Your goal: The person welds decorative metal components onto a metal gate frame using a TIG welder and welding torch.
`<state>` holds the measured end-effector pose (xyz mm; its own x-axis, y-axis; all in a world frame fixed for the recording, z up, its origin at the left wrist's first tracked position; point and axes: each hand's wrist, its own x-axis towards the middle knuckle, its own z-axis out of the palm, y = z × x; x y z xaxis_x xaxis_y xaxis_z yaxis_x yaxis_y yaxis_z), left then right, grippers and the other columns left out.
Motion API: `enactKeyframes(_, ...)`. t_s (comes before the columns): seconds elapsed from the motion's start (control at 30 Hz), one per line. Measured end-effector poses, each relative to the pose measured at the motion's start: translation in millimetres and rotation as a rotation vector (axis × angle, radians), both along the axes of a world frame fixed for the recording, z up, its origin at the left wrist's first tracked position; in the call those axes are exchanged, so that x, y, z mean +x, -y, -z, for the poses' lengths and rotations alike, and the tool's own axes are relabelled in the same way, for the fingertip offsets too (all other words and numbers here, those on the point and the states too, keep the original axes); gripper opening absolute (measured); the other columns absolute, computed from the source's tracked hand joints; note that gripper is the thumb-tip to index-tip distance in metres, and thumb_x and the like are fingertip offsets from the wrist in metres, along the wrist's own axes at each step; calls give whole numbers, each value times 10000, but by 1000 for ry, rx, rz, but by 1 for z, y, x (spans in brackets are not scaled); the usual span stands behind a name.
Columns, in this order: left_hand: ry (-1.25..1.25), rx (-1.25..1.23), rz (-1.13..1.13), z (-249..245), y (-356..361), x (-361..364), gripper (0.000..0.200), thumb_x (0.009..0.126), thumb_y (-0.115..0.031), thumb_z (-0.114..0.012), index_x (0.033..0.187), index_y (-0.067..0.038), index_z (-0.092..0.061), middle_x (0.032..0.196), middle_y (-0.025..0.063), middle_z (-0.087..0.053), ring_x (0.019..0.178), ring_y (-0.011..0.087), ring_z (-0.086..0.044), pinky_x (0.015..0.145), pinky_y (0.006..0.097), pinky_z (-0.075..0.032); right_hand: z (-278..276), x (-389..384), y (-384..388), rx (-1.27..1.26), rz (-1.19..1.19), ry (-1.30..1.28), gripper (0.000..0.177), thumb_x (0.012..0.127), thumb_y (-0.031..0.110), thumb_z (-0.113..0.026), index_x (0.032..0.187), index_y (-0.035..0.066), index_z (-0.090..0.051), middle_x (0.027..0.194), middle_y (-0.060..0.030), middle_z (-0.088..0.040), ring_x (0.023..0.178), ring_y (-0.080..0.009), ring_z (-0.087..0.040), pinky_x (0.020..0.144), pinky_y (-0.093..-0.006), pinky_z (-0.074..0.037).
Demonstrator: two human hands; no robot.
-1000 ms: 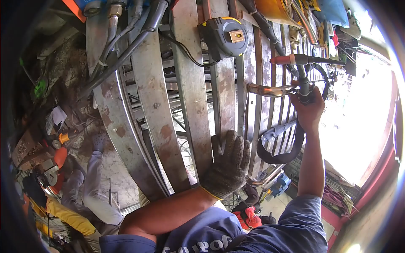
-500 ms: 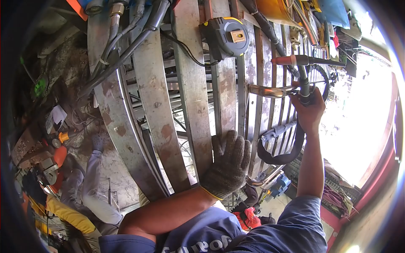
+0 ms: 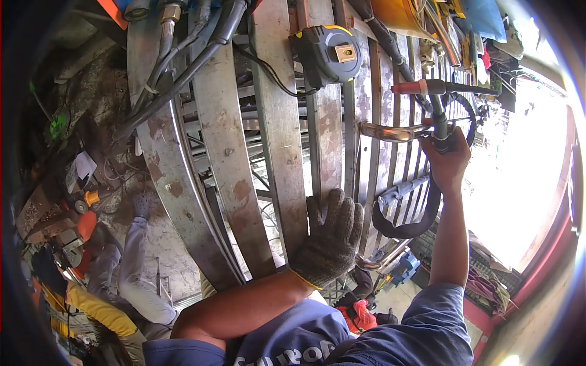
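My left hand (image 3: 329,241), in a grey knitted glove, rests on the metal slats (image 3: 284,143) with its fingers stretched out, holding nothing. My bare right hand (image 3: 447,155) is closed round the dark handle of a welding torch (image 3: 438,113), whose reddish nozzle end (image 3: 408,88) points left. Just left of the right hand lies a curved shiny metal tube (image 3: 390,132) across the slats. A black and yellow tape measure (image 3: 326,56) sits on the slats further up.
Thick cables (image 3: 201,64) run over the slats at the upper left. A looped black hose (image 3: 406,229) hangs below my right hand. At the lower left is another person (image 3: 131,280) beside orange tools. Tools and a yellow item (image 3: 397,17) lie at the upper right.
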<state>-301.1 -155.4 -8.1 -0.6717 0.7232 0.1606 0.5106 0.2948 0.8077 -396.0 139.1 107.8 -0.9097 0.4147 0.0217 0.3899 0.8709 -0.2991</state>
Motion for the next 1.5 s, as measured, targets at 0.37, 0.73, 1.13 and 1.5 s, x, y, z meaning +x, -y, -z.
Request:
enactKeyframes(0.37, -15, -1, 13, 1, -1, -1, 654, 970, -209, -630, 1549, 83, -544, 1516, 330, -513, 1540, 577, -425, 1193, 813, -352, -20, 1, -10, 131, 42, 56, 345, 867, 70, -925, 1161, 50, -744, 934, -37, -784, 825, -104, -706, 775, -296, -556)
enactKeyframes(0.73, -273, -215, -22, -2, 4, -1, 617, 978, -170, -580, 1559, 28, -526, 1551, 326, -521, 1512, 555, -477, 1114, 853, -415, -116, -48, 83, 348, -247, 227, 694, 918, -52, -785, 1557, 136, -589, 1086, -94, -783, 936, -188, -764, 820, -357, -619)
enactKeyframes(1.13, -265, -166, -11, 0, 1, -5, 628, 961, -179, -560, 1532, 79, -523, 1464, 321, -535, 1520, 515, -439, 1147, 816, -408, -121, -116, 133, 685, -847, 586, 649, 1019, 70, -759, 1612, 250, -563, 1087, -133, -797, 946, -316, -785, 822, -486, -605)
enactKeyframes(1.5, -234, -167, -10, -1, -1, -4, 671, 969, -241, -570, 1556, 80, -523, 1499, 315, -531, 1514, 520, -434, 1172, 838, -344, -118, -111, 127, 654, -756, 612, 547, 1065, 164, -744, 1590, 242, -610, 1035, -166, -805, 869, -291, -782, 784, -487, -604)
